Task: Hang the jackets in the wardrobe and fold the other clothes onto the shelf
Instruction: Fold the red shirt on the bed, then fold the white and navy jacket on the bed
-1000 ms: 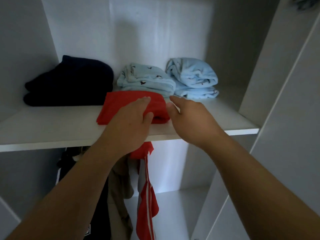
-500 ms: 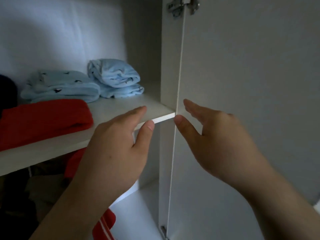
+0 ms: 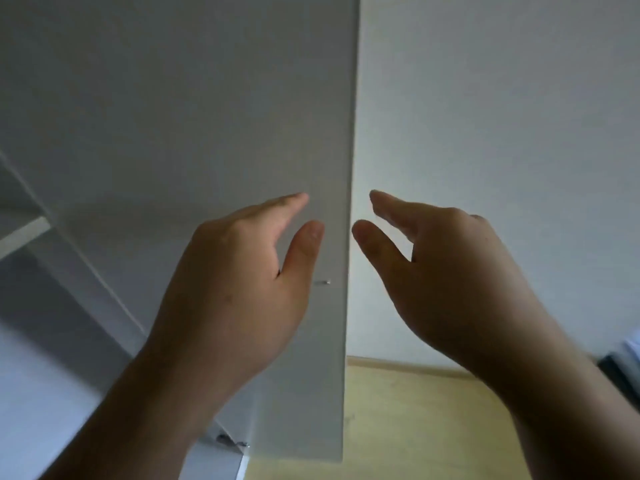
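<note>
wardrobe door (image 3: 207, 116) fills the left half of the head view, white, with its free edge running top to bottom through mid-frame. wardrobe interior is mostly cut off: only one shelf edge (image 3: 24, 233) shows at far left, dim and blurred. one hinge (image 3: 228, 439) at the door's lower corner, small and smeared. one small metal stud (image 3: 323, 282) on the door near its edge; can't tell what it is. one dark object (image 3: 623, 372) clipped by the right border, unidentifiable. count: two hands, one door.

left hand (image 3: 242, 289) is up in front of the door's face. grip apart, fingers straight, thumb out, holding nothing. fingertips sit close to the door, but contact can't be told. right hand (image 3: 446, 278) is past the door's edge, in front of the wall (image 3: 502, 116). grip apart too, fingers loosely extended, empty. the two hands face each other either side of the door edge, near but apart. wood-tone floor (image 3: 415, 427) below.
</note>
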